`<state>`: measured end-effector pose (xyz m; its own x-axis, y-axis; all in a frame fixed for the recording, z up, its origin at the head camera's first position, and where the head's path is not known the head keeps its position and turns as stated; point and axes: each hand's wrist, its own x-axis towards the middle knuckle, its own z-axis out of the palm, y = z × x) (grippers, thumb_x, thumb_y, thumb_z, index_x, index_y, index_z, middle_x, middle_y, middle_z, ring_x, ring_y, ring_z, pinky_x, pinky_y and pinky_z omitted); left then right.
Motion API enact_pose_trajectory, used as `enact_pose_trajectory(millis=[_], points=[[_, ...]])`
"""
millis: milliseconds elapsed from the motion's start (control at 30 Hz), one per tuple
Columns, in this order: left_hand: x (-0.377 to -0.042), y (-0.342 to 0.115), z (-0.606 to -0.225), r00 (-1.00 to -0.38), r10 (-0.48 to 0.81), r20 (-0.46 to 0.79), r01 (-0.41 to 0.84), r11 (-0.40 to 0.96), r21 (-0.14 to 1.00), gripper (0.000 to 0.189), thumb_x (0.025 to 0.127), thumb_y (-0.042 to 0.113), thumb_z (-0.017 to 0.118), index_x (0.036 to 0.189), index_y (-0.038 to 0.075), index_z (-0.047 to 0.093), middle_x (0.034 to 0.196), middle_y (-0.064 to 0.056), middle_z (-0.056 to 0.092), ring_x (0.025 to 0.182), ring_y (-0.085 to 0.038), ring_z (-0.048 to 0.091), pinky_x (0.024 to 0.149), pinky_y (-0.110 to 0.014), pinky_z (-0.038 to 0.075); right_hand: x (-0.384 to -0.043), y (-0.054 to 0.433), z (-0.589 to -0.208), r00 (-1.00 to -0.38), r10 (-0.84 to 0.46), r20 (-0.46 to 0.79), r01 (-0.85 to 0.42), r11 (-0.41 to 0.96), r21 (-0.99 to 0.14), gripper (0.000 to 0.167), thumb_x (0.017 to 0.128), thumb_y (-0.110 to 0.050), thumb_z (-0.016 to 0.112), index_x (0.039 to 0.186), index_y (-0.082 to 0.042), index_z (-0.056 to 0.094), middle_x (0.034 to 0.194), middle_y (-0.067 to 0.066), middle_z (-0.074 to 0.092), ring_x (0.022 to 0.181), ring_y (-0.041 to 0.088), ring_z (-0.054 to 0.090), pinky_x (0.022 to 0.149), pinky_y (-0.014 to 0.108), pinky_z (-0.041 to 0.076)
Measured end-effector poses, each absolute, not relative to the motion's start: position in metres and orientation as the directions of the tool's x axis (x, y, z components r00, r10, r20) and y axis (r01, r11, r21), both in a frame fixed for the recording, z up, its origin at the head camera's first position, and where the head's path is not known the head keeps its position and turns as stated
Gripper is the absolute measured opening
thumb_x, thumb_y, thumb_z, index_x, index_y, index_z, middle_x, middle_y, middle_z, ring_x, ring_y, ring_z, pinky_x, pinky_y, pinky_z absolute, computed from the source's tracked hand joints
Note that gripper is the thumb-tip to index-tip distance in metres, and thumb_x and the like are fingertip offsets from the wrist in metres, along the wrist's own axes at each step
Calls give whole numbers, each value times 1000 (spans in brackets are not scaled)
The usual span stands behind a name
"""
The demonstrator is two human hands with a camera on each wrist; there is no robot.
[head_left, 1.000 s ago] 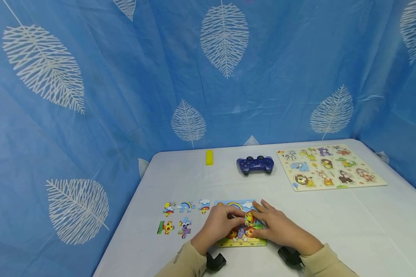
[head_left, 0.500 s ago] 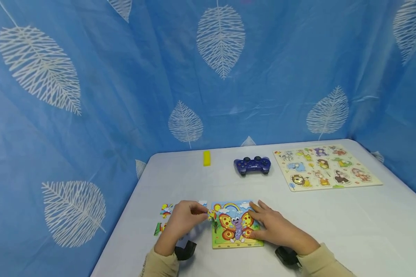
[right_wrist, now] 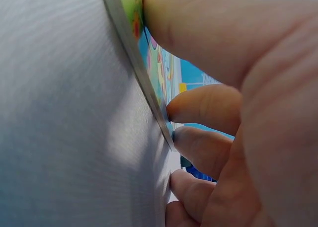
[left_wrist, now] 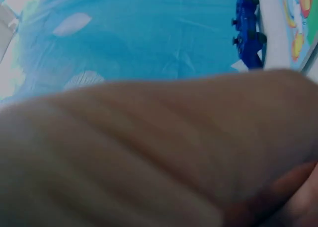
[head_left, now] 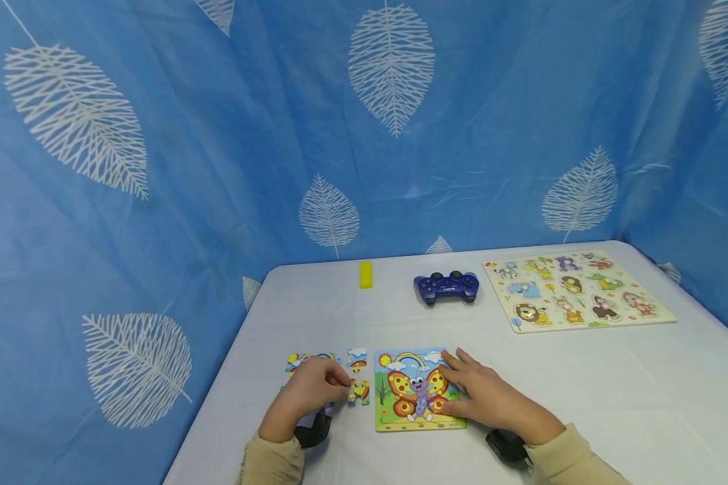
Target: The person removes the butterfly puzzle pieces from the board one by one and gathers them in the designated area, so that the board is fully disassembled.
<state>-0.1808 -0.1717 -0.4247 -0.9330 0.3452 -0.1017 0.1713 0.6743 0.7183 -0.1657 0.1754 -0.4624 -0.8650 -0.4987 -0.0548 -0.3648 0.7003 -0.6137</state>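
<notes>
My left hand pinches the edge of a jigsaw piece with red, yellow and green on it, low at the white table left of the butterfly puzzle board. In the left wrist view the hand hides its fingertips and the piece. My right hand rests on the board's right side, fingers spread. The right wrist view shows the thumb and some fingertips touching the board, the other fingertips past its edge. Another jigsaw piece with cloud and rainbow lies just behind the pinched one.
More loose pieces lie left, partly hidden by my left hand. Toward the back are a yellow block, a blue game controller and an animal puzzle board. A blue leaf-patterned curtain stands behind the table.
My left hand has taken the jigsaw piece from over the butterfly board leftward and down to the table, so the board's picture shows. The right hand has stayed on the board.
</notes>
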Motion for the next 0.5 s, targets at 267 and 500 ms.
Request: enact_pose_trajectory(millis=[267, 500], points=[[-179, -157, -432, -955, 282, -91, 165, 761, 627, 11, 87, 9, 78, 79, 13, 72, 75, 5, 63, 63, -11, 54, 54, -29, 45, -165, 175, -462, -860, -509, -17, -405, 705, -582, 76, 90, -47, 77, 146, 0, 55, 162, 24, 36, 151, 53, 22, 110, 74, 29], [-177, -148, -435, -966, 242, -86, 159, 826, 541, 25, 84, 15, 85, 85, 14, 61, 71, 3, 55, 61, -14, 47, 55, -29, 38, -155, 160, -462, -769, -624, 137, -589, 610, -530, 65, 99, -49, 64, 147, -6, 56, 160, 19, 42, 149, 47, 32, 109, 70, 35]])
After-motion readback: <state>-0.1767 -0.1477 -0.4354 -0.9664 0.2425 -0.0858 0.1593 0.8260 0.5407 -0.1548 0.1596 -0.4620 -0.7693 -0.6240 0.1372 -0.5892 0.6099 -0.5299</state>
